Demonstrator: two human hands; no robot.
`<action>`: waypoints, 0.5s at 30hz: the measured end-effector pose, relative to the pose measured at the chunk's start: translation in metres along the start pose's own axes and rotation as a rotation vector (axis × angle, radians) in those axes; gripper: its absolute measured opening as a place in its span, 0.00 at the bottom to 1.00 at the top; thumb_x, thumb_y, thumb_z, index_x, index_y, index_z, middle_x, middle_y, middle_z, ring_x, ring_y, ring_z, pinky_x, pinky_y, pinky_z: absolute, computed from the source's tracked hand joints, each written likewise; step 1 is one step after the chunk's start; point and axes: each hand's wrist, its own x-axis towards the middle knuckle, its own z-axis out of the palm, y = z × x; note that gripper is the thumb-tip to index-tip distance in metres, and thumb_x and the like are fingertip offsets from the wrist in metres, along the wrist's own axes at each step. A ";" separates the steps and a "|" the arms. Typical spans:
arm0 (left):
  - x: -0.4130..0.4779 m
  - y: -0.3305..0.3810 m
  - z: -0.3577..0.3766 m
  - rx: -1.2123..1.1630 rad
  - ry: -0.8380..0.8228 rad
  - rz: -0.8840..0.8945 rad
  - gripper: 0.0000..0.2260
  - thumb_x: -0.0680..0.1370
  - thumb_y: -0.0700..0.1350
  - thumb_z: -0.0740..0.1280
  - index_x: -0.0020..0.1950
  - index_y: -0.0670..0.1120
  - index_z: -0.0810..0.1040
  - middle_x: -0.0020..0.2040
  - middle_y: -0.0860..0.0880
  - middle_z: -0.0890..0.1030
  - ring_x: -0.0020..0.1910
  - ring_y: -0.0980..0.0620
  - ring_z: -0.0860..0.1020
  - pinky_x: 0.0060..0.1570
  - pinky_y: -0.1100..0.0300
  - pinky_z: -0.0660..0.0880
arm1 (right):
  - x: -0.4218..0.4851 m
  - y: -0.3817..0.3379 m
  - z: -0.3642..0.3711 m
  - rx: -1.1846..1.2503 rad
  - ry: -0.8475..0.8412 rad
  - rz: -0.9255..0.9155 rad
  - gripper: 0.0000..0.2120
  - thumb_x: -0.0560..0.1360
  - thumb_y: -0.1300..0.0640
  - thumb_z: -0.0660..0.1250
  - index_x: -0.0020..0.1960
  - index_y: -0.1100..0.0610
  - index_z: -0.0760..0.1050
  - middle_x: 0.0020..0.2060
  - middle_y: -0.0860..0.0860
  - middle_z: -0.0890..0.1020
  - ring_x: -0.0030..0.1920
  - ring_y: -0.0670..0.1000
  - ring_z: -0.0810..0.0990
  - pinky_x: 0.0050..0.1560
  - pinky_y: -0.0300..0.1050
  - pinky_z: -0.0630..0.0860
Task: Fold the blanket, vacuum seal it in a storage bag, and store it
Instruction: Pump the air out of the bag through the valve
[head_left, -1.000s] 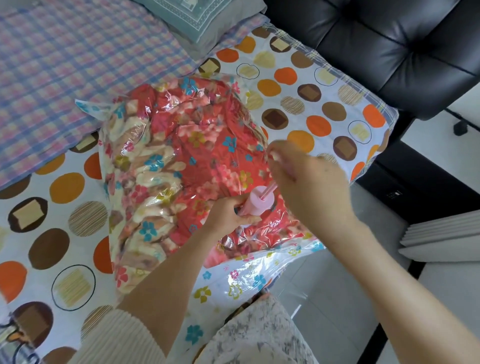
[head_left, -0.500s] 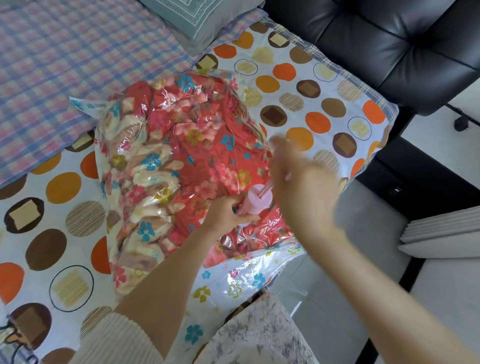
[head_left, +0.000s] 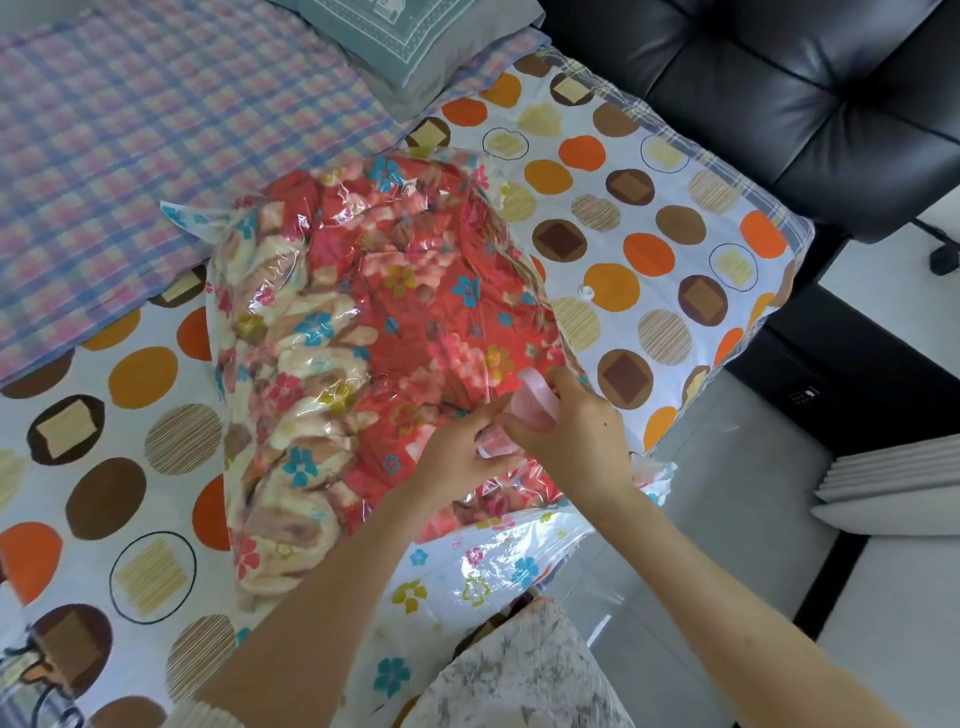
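Note:
A red floral blanket (head_left: 395, 322) lies folded inside a clear vacuum storage bag (head_left: 493, 566) printed with small flowers, on the dotted bed sheet (head_left: 649, 208). A pink hand pump (head_left: 527, 402) stands on the bag near its right side. My left hand (head_left: 460, 454) holds the pump's base against the bag. My right hand (head_left: 576, 441) grips the pump's top from the right and hides most of it. The bag's flat end hangs over the bed edge towards me.
A small white cap (head_left: 587, 292) lies on the sheet right of the bag. A plaid cover (head_left: 156, 130) and a teal pillow (head_left: 415, 36) lie at the back. A black padded chair (head_left: 779, 104) stands beyond the bed's corner. Pale floor lies to the right.
My right hand, raised above the pump with the rod drawn out, has come down onto the pump. The rod no longer shows. The left hand stays at the base.

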 end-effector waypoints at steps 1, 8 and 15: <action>0.000 -0.005 -0.002 0.025 -0.015 -0.014 0.25 0.67 0.51 0.76 0.60 0.44 0.77 0.42 0.55 0.81 0.40 0.56 0.78 0.40 0.63 0.73 | 0.005 0.000 -0.004 0.002 -0.048 -0.101 0.15 0.66 0.52 0.76 0.42 0.58 0.73 0.32 0.51 0.78 0.31 0.54 0.75 0.28 0.39 0.66; 0.008 -0.005 -0.011 0.083 -0.115 0.017 0.31 0.66 0.45 0.77 0.67 0.44 0.72 0.52 0.50 0.81 0.48 0.54 0.79 0.49 0.64 0.74 | 0.050 -0.002 -0.061 -0.225 -0.786 -0.552 0.23 0.68 0.75 0.62 0.49 0.51 0.82 0.49 0.46 0.77 0.47 0.44 0.74 0.39 0.25 0.63; 0.015 0.024 0.004 0.126 0.165 0.010 0.17 0.62 0.50 0.79 0.43 0.42 0.80 0.32 0.51 0.80 0.27 0.60 0.74 0.28 0.76 0.64 | 0.046 0.028 -0.073 0.401 -0.742 -0.017 0.48 0.65 0.76 0.70 0.70 0.36 0.60 0.64 0.43 0.69 0.60 0.57 0.76 0.51 0.51 0.80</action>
